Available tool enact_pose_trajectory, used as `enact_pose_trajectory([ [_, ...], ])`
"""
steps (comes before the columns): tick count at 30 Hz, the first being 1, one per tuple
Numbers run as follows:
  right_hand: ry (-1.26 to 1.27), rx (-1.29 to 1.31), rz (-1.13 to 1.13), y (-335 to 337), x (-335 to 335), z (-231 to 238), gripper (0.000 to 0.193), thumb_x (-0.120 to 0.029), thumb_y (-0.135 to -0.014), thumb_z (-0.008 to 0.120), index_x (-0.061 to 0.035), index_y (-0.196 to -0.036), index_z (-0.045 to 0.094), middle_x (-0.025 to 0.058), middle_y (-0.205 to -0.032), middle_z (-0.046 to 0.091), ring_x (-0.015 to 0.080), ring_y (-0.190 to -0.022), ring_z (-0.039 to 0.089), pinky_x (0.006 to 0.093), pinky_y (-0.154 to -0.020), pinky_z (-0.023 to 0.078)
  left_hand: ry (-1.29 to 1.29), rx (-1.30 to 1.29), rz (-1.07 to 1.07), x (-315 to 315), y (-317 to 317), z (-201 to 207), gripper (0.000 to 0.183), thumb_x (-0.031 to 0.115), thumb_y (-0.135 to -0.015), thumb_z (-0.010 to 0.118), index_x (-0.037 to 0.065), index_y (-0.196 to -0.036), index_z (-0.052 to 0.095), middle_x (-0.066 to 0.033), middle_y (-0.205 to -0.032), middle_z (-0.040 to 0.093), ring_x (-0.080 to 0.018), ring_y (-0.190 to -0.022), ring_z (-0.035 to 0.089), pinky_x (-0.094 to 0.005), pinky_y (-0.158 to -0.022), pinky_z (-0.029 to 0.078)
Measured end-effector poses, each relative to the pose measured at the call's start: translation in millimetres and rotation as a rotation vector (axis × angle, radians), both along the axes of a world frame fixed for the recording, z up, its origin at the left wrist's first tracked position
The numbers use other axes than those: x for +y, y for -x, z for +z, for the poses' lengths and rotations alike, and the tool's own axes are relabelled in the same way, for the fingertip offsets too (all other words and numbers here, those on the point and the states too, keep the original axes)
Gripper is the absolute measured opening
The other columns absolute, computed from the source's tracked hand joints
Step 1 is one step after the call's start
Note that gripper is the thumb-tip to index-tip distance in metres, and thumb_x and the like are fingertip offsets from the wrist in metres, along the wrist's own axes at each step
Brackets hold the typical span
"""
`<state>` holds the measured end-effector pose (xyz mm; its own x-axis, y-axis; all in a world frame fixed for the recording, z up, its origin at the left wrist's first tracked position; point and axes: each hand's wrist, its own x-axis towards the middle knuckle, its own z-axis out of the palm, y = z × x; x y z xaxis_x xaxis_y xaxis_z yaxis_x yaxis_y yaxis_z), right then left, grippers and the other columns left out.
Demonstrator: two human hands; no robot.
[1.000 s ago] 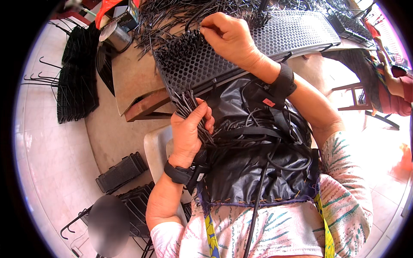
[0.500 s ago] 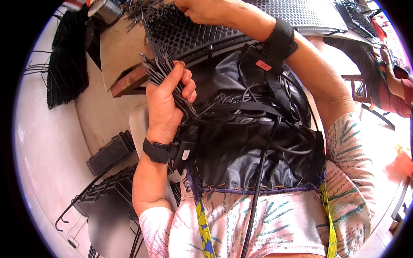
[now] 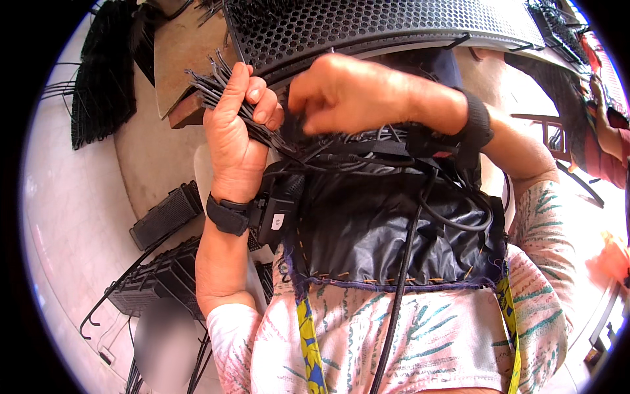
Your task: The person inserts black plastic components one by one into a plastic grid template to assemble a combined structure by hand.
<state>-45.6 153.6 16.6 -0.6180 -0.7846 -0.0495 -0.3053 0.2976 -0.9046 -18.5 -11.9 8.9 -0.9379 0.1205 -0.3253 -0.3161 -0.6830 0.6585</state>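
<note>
My left hand is closed round a bundle of thin black rods, with their tips fanning out above the thumb and their other ends slanting down toward my lap. Just right of it, my right hand hangs over the lap with curled fingers. Motion smears those fingers, so whether they hold anything is hidden. Beneath the hands, more dark rods or cords lie across a shiny black apron. A black perforated metal panel lies on the work surface beyond my hands.
A wooden tabletop juts out at the upper left. Black wire racks stand far left, and black metal baskets sit on the floor at lower left. Another person's arm shows at the far right. A black cable runs down my front.
My right hand has come back from the panel at the top, down and right, to beside my left hand. My left hand, still gripping the rods, has shifted slightly up and left.
</note>
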Motion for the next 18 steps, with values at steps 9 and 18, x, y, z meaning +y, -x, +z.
enact_pose_trajectory([
  [9,0.042,-0.650,-0.049,-17,-20,-3,0.020,-0.004,-0.068,0.060,0.0055,-0.085,0.055,0.0093,-0.066,0.061,0.0109,-0.052,0.055,0.0218,-0.045,0.044,-0.018,0.057,0.089,-9,4,1,0.016,0.022,-0.085,0.052,0.007,-0.082,0.047,0.0018,-0.063,0.039,-0.0081,-0.050,0.033,-0.0228,-0.047,0.029],
  [18,0.289,-0.708,-0.387,-15,2,21,0.020,0.001,-0.068,0.059,0.0085,-0.086,0.054,0.0124,-0.059,0.058,0.0092,-0.041,0.048,0.0193,-0.037,0.035,-0.014,0.095,0.143,-16,7,2,0.016,0.021,-0.085,0.052,0.007,-0.082,0.046,0.0006,-0.064,0.039,-0.0103,-0.053,0.035,-0.0252,-0.050,0.030],
])
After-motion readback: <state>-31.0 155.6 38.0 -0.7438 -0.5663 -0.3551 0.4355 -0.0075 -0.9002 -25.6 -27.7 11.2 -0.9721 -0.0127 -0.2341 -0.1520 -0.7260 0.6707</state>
